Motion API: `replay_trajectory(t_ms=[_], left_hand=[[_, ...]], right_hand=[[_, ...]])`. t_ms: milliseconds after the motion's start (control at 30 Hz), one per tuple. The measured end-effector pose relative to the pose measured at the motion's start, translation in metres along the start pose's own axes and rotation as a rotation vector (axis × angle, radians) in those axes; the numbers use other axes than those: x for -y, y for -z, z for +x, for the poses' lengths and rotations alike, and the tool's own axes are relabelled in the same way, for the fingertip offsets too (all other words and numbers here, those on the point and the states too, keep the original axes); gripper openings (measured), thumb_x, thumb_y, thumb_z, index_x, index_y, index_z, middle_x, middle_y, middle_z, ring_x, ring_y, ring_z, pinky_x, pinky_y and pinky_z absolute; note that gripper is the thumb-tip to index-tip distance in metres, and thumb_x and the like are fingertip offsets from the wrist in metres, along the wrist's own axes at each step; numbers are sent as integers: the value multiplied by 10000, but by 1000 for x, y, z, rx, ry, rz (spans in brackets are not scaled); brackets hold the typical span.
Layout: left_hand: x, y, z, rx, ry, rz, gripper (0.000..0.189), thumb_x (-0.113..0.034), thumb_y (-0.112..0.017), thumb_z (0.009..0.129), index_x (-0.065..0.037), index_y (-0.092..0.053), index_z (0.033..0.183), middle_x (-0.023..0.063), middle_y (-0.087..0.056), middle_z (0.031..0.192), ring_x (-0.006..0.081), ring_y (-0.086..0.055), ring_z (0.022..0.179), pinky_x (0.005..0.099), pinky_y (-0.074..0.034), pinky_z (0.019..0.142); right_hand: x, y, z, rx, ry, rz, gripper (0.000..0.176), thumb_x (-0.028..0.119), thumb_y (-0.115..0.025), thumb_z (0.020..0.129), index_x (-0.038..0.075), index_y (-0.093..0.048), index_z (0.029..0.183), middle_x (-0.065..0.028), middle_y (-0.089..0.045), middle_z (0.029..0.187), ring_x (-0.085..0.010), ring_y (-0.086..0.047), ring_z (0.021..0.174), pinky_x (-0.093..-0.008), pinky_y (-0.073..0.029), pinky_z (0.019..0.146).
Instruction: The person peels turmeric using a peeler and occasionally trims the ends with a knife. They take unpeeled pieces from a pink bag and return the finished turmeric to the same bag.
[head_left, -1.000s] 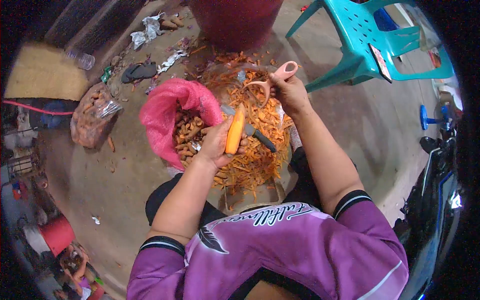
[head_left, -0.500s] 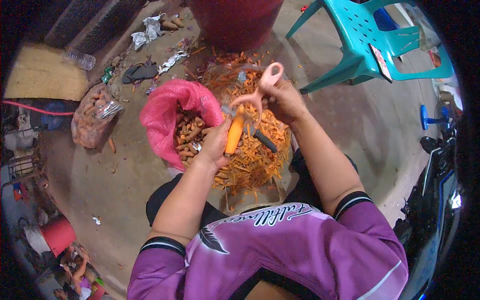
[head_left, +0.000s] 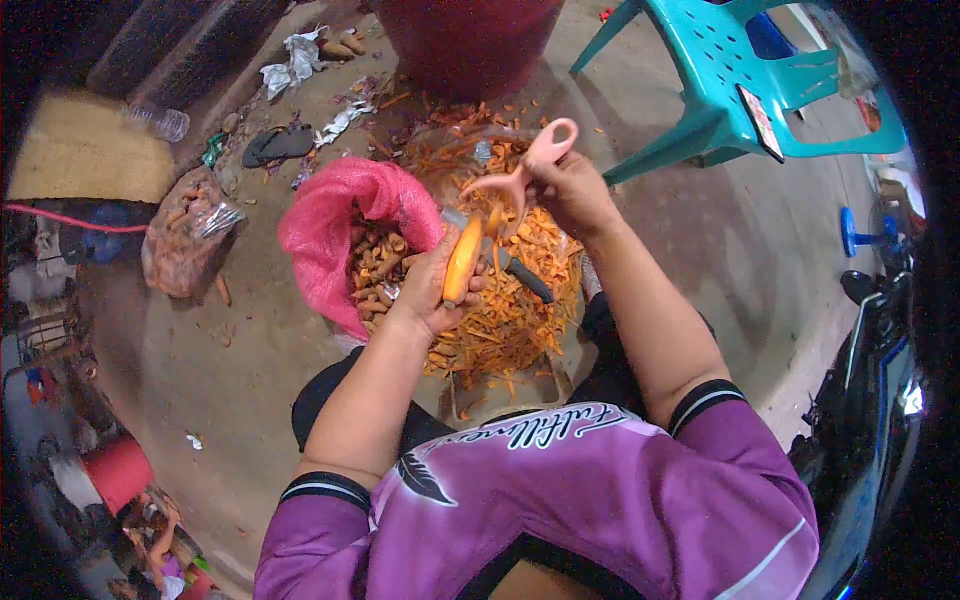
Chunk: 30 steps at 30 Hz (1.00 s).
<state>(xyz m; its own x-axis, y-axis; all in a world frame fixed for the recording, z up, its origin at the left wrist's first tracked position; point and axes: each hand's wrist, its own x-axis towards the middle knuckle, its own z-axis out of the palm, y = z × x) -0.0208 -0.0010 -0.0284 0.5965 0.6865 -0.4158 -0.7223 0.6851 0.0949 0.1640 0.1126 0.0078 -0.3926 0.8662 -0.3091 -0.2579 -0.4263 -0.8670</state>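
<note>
The left hand (head_left: 428, 288) is closed around a peeled orange carrot (head_left: 462, 262). The palm faces up and the fingers wrap the lower half. The carrot is tilted, with its upper end pointing away from the person, and it sits above the pile of orange peelings (head_left: 500, 325).

The right hand (head_left: 572, 190) grips a peach-coloured Y-shaped peeler (head_left: 520, 175) by its looped handle. The peeler head is at the upper end of the carrot; actual contact between the blade and the carrot cannot be confirmed.

A knife (head_left: 522, 277) with a dark handle lies on the peelings, just beside the carrot and under the right forearm.

A pink mesh sack (head_left: 325, 225) stands open on the floor to the left of the pile, touching it. It contains unpeeled, soil-covered carrots (head_left: 375, 270).

A clear plastic bag (head_left: 185, 240) of further roots lies well apart to the left. A dark sandal (head_left: 278, 146) and a plastic bottle (head_left: 160, 120) lie beyond it.

A red tub (head_left: 470, 40) stands behind the pile. A teal plastic chair (head_left: 735, 95) stands to the right of the tub.
</note>
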Motion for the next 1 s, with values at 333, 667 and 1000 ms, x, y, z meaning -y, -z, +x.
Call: replay_trajectory(t_ms=[333,667,1000], left_hand=[[7,-34,-2,-166,-213,99,345,-313,-402,860,-27,-468,1040,88,-553,856,190,-558,746,315,-479,651],[2,-27,-2,-274,-131,179,282,-322,-461,831,-59,-509,919,47,-543,734,129,-542,549,221,-426,422],[8,-44,-5,-329,-245,230,292,-266,-495,816,-13,-534,958,66,-574,828,150,-565,679,274,-472,607]], right_hand=[[-15,-27,-22,410,-214,61,189,149,-637,711,25,-540,816,-43,-584,728,-128,-551,586,-241,-456,538],[-8,18,14,-134,21,-23,215,153,-604,739,-9,-524,855,-64,-569,763,-142,-552,640,-269,-466,579],[-23,-8,-3,240,-34,-51,192,146,-627,721,55,-525,857,-33,-555,709,-124,-545,631,-237,-452,568]])
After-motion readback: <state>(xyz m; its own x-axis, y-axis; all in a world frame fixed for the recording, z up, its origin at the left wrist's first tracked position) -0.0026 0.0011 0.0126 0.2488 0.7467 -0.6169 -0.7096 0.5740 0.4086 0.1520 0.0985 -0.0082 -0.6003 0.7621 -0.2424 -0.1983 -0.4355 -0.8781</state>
